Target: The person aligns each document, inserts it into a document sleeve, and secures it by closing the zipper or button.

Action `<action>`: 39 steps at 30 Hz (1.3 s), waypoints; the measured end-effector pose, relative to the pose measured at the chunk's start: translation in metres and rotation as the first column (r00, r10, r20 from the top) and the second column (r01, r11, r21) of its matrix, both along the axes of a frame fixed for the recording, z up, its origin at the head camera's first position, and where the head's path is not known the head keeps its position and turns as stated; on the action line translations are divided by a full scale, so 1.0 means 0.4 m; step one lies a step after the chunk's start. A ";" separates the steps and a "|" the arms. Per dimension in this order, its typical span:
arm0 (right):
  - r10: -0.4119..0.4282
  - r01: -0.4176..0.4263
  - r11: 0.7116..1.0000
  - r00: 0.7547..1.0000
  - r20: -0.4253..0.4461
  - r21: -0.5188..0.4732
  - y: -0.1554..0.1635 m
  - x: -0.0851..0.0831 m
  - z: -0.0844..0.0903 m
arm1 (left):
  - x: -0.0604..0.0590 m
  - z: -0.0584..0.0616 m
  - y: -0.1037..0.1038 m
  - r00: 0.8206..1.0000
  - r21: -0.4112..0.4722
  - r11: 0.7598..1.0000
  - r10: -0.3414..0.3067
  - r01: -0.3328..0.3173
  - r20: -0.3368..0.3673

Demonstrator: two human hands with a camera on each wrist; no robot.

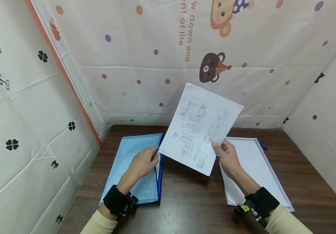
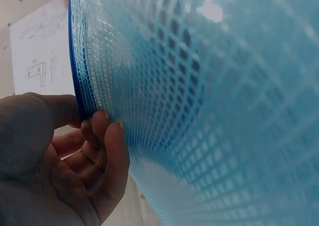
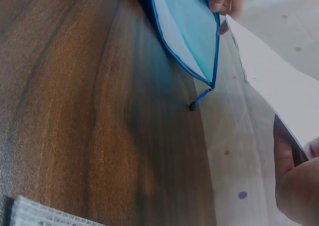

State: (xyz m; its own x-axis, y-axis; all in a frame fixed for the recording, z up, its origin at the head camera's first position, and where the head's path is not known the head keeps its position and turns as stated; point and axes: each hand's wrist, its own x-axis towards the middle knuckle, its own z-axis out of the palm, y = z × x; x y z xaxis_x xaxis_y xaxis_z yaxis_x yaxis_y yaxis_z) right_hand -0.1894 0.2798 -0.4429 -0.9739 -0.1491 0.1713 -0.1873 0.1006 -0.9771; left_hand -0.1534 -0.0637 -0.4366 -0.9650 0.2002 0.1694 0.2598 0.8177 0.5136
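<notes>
On the dark wooden table point(image 1: 185, 201), a blue mesh pouch point(image 1: 135, 162) lay at the left side, and a white mesh pouch point(image 1: 252, 169) lay at the right side, well apart from it. The left hand point(image 1: 143, 162) rested on the blue pouch and pinched its upper layer at the open right edge, with the thumb under the mesh and the fingers point(image 2: 112, 151) curled over the blue border. In the left wrist view this layer was lifted, so the pouch stood open there. In the right wrist view the mouth of the pouch showed as a blue-edged opening, and a small zipper pull point(image 3: 193, 105) hung from its corner above the table.

The right hand point(image 1: 227, 156) held a sheet of paper point(image 1: 200, 128) with technical drawings printed on it. It gripped the sheet at the lower right edge, with the thumb on the front side. The paper was in the air, tilted, above the space between the two pouches, and its lower left edge was just beside the left hand and the open edge of the blue pouch.

Behind the table stood a white cloth wall point(image 1: 156, 48) with coloured dots and cartoon bears. Both wrists had a black band.
</notes>
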 end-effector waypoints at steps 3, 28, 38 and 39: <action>-0.013 0.013 1.000 1.000 0.015 -0.012 0.004 -0.002 0.001 | -0.001 0.002 0.000 1.000 -0.001 1.000 -0.001 0.001 0.006; -0.046 0.048 0.999 0.991 0.123 -0.007 0.022 0.006 -0.001 | -0.001 0.001 0.003 1.000 -0.003 1.000 -0.007 0.007 0.006; -0.050 0.050 0.999 0.988 0.148 0.001 0.033 0.009 0.013 | 0.001 0.001 0.002 1.000 -0.011 1.000 0.004 -0.004 0.013; -0.050 0.051 0.999 0.988 0.148 -0.002 0.035 0.009 0.016 | 0.001 0.001 0.002 1.000 -0.009 1.000 0.003 -0.003 0.011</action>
State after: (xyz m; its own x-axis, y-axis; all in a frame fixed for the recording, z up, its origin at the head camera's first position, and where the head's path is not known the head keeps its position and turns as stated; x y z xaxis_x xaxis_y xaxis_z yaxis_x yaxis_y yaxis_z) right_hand -0.1859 0.2938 -0.4364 -0.9948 -0.0988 0.0252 -0.0351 0.1002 -0.9943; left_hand -0.1530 -0.0630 -0.4361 -0.9674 0.1992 0.1566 0.2518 0.8232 0.5088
